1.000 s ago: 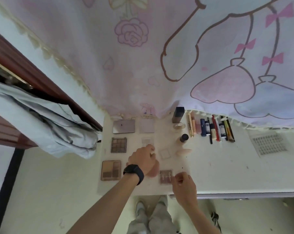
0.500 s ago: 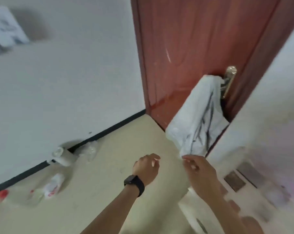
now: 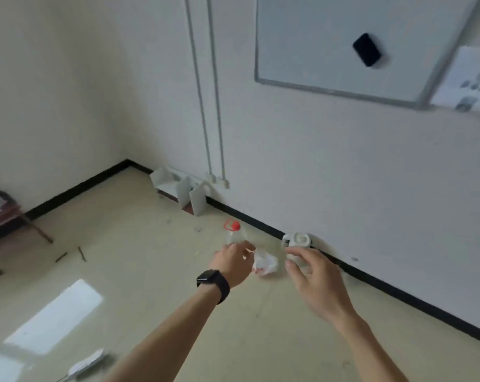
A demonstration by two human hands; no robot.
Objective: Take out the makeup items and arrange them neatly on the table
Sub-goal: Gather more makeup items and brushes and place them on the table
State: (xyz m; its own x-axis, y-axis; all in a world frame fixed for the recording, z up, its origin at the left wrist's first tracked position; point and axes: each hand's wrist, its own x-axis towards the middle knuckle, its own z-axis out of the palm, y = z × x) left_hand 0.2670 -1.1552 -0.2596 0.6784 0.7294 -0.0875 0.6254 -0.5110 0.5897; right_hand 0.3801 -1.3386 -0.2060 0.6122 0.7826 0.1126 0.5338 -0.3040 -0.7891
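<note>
No makeup item and no table is in view; the camera faces a room corner, floor and wall. My left hand point(image 3: 233, 261), with a black watch on its wrist, hangs in mid-air with loosely curled fingers and holds nothing. My right hand point(image 3: 314, 279) floats to its right, fingers relaxed and spread, empty as well. Both hands are raised above the beige floor, apart from every object.
On the floor by the black baseboard lie a clear bottle with a red cap point(image 3: 234, 230), crumpled white wrapping point(image 3: 265, 261) and a white jug point(image 3: 298, 242). White panels point(image 3: 182, 188) lean in the corner. A whiteboard point(image 3: 351, 48) hangs on the wall. A dark frame point(image 3: 4, 216) stands at left.
The view has swung left from the table with laid-out makeup, past a red door, to this wall and floor. Both hands left the table and now hang empty in the air.
</note>
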